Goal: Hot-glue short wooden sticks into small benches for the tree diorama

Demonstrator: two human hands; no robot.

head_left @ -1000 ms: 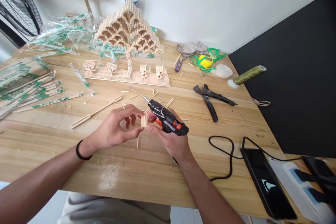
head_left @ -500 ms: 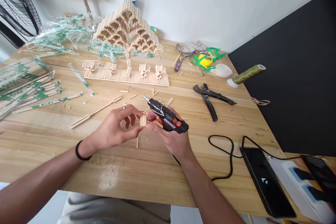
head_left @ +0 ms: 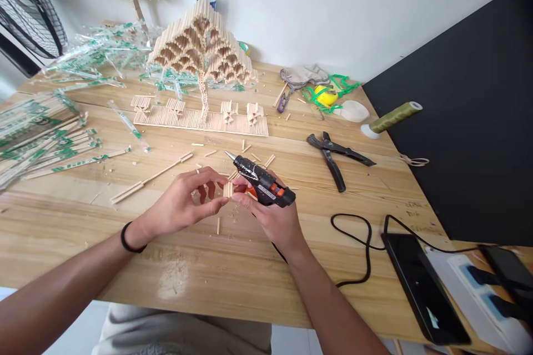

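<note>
Wrapped chopsticks lay at the left of the table. The left hand, thumb and fingers nearly closed, pinched a small stick block near centre; a stick tree stood beyond, on the far side. The right hand was curled around a glue gun, its thumb at the block's right edge. Pliers lay farther right.

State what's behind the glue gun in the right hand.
Behind the glue gun, short wooden sticks lie loose on the wooden table. Its body hides whatever lies directly behind it, and part of the right hand.
</note>
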